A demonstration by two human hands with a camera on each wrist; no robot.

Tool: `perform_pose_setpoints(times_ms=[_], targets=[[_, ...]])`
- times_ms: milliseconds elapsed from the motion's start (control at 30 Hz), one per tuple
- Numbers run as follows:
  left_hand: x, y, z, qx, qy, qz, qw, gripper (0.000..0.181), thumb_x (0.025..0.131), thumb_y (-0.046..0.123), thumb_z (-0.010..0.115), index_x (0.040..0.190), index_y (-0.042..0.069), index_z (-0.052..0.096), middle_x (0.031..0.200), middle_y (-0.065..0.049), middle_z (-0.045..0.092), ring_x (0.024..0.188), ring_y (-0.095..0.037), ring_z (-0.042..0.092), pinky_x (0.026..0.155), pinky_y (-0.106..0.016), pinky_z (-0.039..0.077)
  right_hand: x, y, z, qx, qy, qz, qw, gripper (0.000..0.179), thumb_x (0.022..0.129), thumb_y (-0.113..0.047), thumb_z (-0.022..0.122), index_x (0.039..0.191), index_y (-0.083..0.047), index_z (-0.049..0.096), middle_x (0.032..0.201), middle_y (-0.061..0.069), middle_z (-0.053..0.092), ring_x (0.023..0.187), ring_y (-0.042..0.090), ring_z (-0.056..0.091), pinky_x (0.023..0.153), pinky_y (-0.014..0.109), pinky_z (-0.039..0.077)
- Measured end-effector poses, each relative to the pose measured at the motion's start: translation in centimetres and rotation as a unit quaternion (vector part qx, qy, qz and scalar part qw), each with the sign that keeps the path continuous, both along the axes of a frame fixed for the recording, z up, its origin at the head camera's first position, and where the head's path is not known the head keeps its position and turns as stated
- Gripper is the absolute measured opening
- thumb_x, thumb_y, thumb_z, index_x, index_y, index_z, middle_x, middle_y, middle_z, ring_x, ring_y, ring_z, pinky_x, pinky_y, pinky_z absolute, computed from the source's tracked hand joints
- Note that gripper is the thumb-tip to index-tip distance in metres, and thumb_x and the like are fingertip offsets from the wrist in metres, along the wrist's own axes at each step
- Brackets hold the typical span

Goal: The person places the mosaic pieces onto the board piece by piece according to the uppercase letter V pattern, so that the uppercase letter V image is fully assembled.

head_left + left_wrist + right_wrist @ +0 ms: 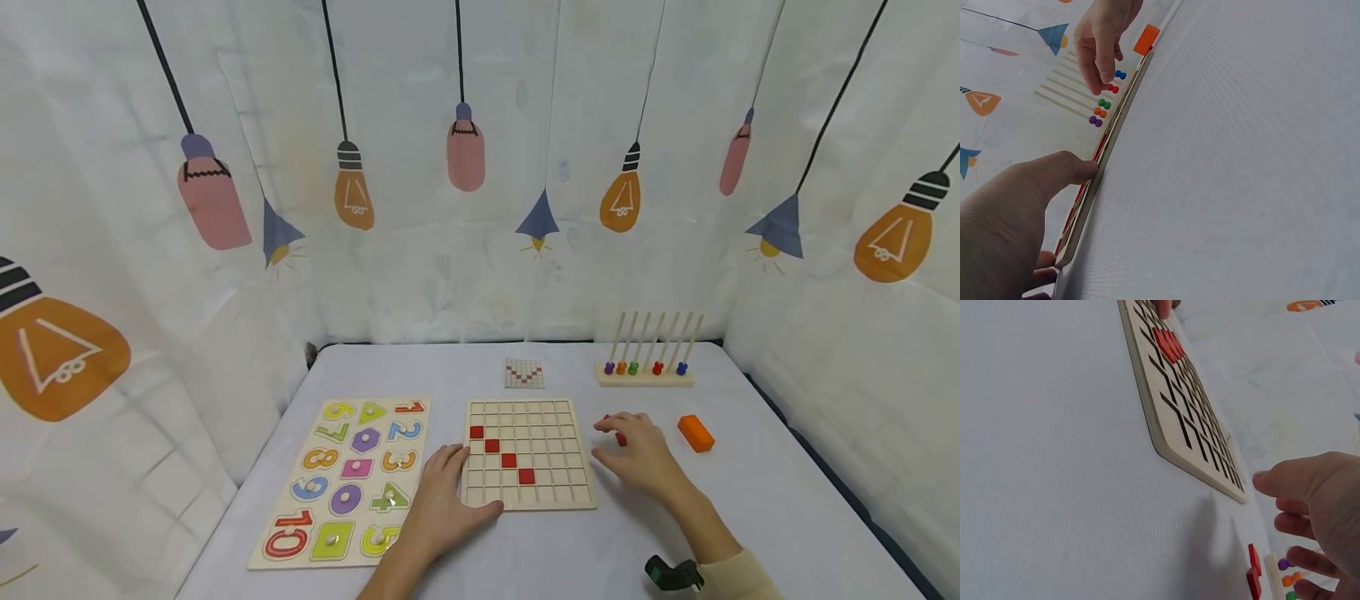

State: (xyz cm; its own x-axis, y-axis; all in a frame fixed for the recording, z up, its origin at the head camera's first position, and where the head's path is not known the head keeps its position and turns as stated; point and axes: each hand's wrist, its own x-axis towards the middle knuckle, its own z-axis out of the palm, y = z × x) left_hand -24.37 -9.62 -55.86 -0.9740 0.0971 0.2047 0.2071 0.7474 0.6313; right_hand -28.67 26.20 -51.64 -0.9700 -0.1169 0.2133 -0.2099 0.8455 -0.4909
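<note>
A wooden grid board (555, 458) lies in front of me, with several red square tiles (509, 460) set in a diagonal. My left hand (447, 504) rests against its near left corner, thumb at the near edge and fingers along the left edge. In the left wrist view the left thumb (1079, 170) touches the board's rim. To the right of the board my right hand (637, 454) hovers with loosely bent fingers and nothing between them. Loose red tiles (1254, 581) lie on the cloth near the right fingertips; in the head view the hand partly hides them.
A puzzle board (348, 521) with number and shape pieces lies at left. A small pattern card (524, 373) sits behind the grid. At the back right stands a peg rack (645, 379) with coloured beads. An orange block (696, 433) lies right of my right hand.
</note>
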Motion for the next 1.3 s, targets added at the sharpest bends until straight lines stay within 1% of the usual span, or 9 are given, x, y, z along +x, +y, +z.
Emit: perform_pose_setpoints(times_ms=[167, 367, 467, 600, 633, 733, 1000, 1167, 1300], targets=[[0.0, 0.1, 0.1, -0.003, -0.005, 0.001, 1.0, 0.11, 0.073, 0.07, 0.093, 0.158, 0.008, 0.06, 0.161, -0.008, 0.056, 0.157, -0.037, 0.045, 0.129, -0.061, 0.044, 0.1, 1.1, -0.3, 0.015, 0.004, -0.002, 0.9999, 0.04, 0.096, -0.032, 0.088, 0.132, -0.018, 0.079, 0.134, 0.004, 0.076, 0.128, 0.032, 0.058, 0.104, 0.064, 0.05], [0.0, 0.2, 0.3, 0.0, -0.008, 0.001, 1.0, 0.11, 0.072, 0.068, 0.094, 0.158, 0.007, 0.06, 0.16, -0.009, 0.056, 0.157, -0.037, 0.046, 0.129, -0.061, 0.044, 0.5, 2.3, -0.3, 0.023, 0.021, 0.005, 0.9995, 0.039, 0.094, -0.031, 0.089, 0.129, -0.016, 0.081, 0.13, 0.005, 0.077, 0.121, 0.032, 0.06, 0.1, 0.061, 0.055], [0.0, 0.2, 0.3, 0.002, -0.008, 0.002, 1.0, 0.11, 0.072, 0.067, 0.094, 0.157, 0.007, 0.06, 0.16, -0.01, 0.056, 0.156, -0.037, 0.046, 0.129, -0.061, 0.044, 0.6, 2.9, -0.3, 0.027, 0.024, 0.005, 0.9994, 0.034, 0.094, -0.03, 0.09, 0.124, -0.017, 0.081, 0.125, 0.003, 0.078, 0.119, 0.03, 0.061, 0.102, 0.059, 0.058], [0.1, 0.2, 0.3, 0.002, -0.007, 0.001, 1.0, 0.11, 0.072, 0.067, 0.094, 0.157, 0.007, 0.06, 0.16, -0.01, 0.056, 0.155, -0.036, 0.047, 0.128, -0.06, 0.046, 0.7, 3.9, -0.6, 0.032, 0.012, -0.002, 0.9994, 0.028, 0.094, -0.028, 0.089, 0.12, -0.019, 0.082, 0.122, 0.001, 0.078, 0.118, 0.03, 0.06, 0.102, 0.057, 0.056], [0.1, 0.2, 0.3, 0.002, -0.007, 0.0, 1.0, 0.11, 0.072, 0.067, 0.094, 0.157, 0.007, 0.06, 0.16, -0.01, 0.056, 0.155, -0.036, 0.048, 0.127, -0.06, 0.046, 0.7, 4.1, -0.6, 0.034, 0.009, -0.002, 0.9994, 0.029, 0.094, -0.028, 0.089, 0.12, -0.019, 0.082, 0.122, 0.002, 0.078, 0.119, 0.032, 0.062, 0.105, 0.061, 0.054], [0.1, 0.2, 0.2, 0.002, -0.007, 0.0, 1.0, 0.11, 0.072, 0.067, 0.095, 0.157, 0.007, 0.06, 0.16, -0.009, 0.056, 0.155, -0.036, 0.048, 0.127, -0.06, 0.047, 0.9, 4.6, -0.7, 0.037, -0.005, -0.009, 0.9993, 0.032, 0.093, -0.027, 0.09, 0.123, -0.016, 0.082, 0.123, 0.004, 0.078, 0.12, 0.035, 0.062, 0.105, 0.067, 0.051], [0.1, 0.2, 0.2, -0.001, -0.008, 0.003, 1.0, 0.11, 0.072, 0.068, 0.094, 0.158, 0.007, 0.06, 0.161, -0.01, 0.056, 0.156, -0.037, 0.047, 0.128, -0.061, 0.045, 1.0, 5.9, -1.8, 0.04, -0.013, -0.026, 0.9988, 0.033, 0.091, -0.027, 0.091, 0.121, -0.017, 0.083, 0.124, 0.006, 0.077, 0.118, 0.033, 0.059, 0.1, 0.063, 0.053], [0.0, 0.1, 0.2, -0.002, -0.009, 0.003, 1.0, 0.111, 0.072, 0.068, 0.094, 0.158, 0.007, 0.059, 0.161, -0.01, 0.056, 0.156, -0.037, 0.047, 0.128, -0.061, 0.045, 1.1, 6.3, -1.6, 0.038, -0.012, -0.024, 0.9989, 0.032, 0.091, -0.027, 0.091, 0.12, -0.017, 0.083, 0.124, 0.007, 0.077, 0.118, 0.033, 0.06, 0.099, 0.064, 0.053], [0.0, 0.1, 0.2, -0.001, -0.007, 0.001, 1.0, 0.111, 0.072, 0.068, 0.094, 0.158, 0.007, 0.059, 0.161, -0.01, 0.056, 0.156, -0.037, 0.046, 0.128, -0.061, 0.045, 1.3, 6.7, -1.4, 0.038, -0.015, -0.021, 0.9989, 0.029, 0.091, -0.027, 0.091, 0.117, -0.016, 0.083, 0.122, 0.007, 0.077, 0.119, 0.036, 0.062, 0.102, 0.07, 0.053]])
